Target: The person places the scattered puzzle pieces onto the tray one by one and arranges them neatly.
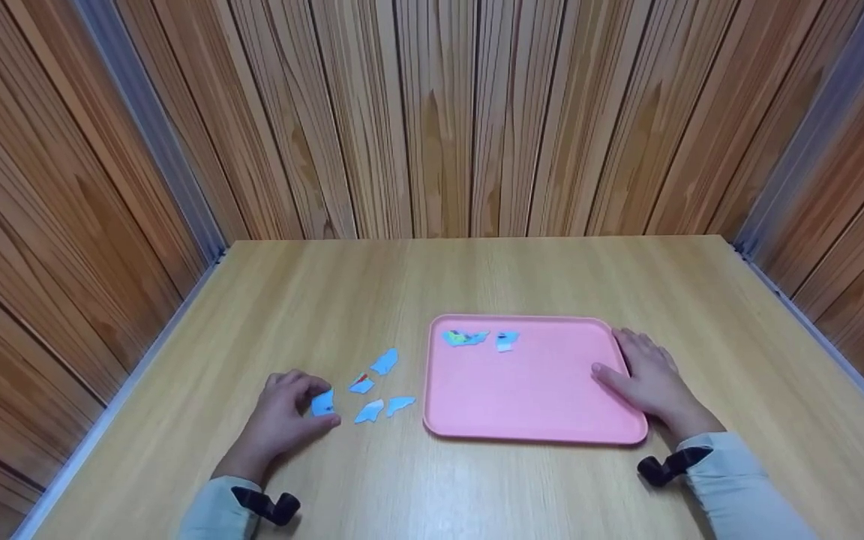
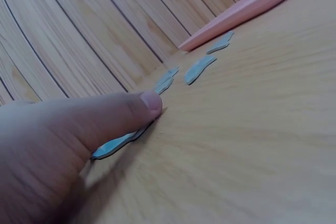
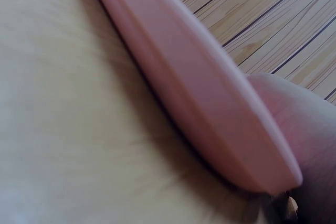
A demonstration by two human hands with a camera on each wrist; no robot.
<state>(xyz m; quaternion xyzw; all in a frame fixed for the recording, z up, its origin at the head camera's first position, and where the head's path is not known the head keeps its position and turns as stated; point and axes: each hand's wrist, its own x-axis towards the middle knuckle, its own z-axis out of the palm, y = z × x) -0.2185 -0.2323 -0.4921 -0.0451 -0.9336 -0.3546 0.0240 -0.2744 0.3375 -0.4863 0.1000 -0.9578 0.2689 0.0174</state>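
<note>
My left hand [image 1: 286, 416] pinches a light-blue puzzle piece [image 1: 322, 403] between thumb and fingers at the table's left. In the left wrist view, the thumb [image 2: 142, 106] covers part of this piece [image 2: 113, 146], low over the tabletop. Several loose blue pieces lie just right of that hand, among them one with a red mark [image 1: 361, 383]. My right hand [image 1: 653, 379] rests on the right edge of a pink tray [image 1: 529, 390], its thumb over the rim and its fingers stretched along the outside. In the right wrist view, the tray's side wall [image 3: 194, 82] hides most of that hand.
Inside the tray near its far edge lie a blue piece group with yellow-green [image 1: 465, 338] and a smaller blue-and-white group [image 1: 507, 341]. Wood-panelled walls [image 1: 439, 120] enclose the wooden table [image 1: 432, 277] at the back and sides. Dark wrist cameras sit on both sleeves.
</note>
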